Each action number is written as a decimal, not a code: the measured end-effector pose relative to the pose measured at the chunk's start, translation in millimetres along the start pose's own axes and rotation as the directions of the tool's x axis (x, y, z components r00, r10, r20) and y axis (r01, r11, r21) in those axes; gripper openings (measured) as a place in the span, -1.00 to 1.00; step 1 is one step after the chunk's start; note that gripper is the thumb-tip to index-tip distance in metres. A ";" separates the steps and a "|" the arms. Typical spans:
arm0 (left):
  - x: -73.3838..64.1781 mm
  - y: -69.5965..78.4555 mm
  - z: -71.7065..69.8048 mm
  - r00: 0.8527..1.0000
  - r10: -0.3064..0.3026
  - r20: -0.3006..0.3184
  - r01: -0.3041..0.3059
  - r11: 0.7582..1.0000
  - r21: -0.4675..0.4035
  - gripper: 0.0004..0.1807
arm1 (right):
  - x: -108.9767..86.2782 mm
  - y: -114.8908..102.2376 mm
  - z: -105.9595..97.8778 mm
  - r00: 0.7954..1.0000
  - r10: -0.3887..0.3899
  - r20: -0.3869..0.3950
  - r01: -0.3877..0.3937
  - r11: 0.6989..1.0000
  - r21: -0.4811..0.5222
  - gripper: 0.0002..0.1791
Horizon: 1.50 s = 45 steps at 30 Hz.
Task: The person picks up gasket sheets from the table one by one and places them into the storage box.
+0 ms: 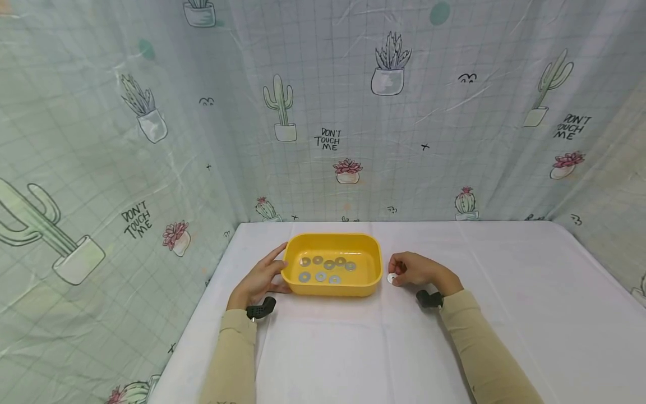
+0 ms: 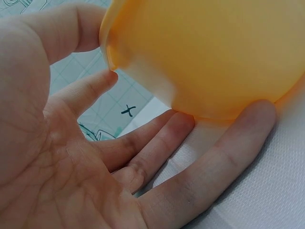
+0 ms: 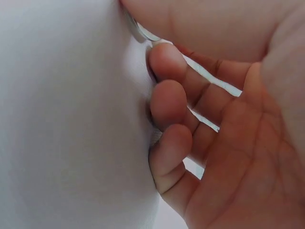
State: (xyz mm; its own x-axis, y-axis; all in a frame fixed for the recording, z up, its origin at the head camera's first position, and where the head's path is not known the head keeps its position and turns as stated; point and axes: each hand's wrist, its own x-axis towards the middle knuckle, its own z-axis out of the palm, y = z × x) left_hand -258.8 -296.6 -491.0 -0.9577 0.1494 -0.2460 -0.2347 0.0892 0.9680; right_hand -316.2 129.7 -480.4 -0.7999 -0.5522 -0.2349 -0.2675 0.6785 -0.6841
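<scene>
A yellow tray [image 1: 331,290] stands on the white table, with several flat metal washers [image 1: 304,276] lying apart on its floor. My left hand [image 1: 259,278] is at the tray's left end. Its fingers are spread and fairly straight, and they touch the rim and outer wall of the tray [image 2: 214,57]. Just right of the tray, my right hand [image 1: 416,269] has thumb and fingertips on one more washer [image 1: 391,278] at the tabletop. In the right wrist view, the thumb covers most of that washer [image 3: 137,29], and the other fingers curl against the cloth.
A white cloth [image 1: 333,348] covers the table. Behind and to the left hangs a pale curtain [image 1: 313,185] printed with cacti. A small black device [image 1: 261,308] sits on the left wrist, and another black device [image 1: 429,298] on the right.
</scene>
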 end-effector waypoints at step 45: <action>2.3 -1.0 -1.3 1.000 0.011 0.024 -0.011 1.000 0.000 -0.34 | -3.4 9.7 -11.2 0.998 -0.002 -0.061 0.012 0.988 0.155 -0.68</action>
State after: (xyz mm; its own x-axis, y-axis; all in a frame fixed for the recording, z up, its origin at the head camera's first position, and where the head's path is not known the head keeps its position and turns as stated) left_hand -261.0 -297.6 -492.5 -0.9560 0.1735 -0.2365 -0.2243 0.0873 0.9706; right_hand -322.1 143.5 -478.4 -0.8307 -0.5232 -0.1906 -0.1904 0.5886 -0.7857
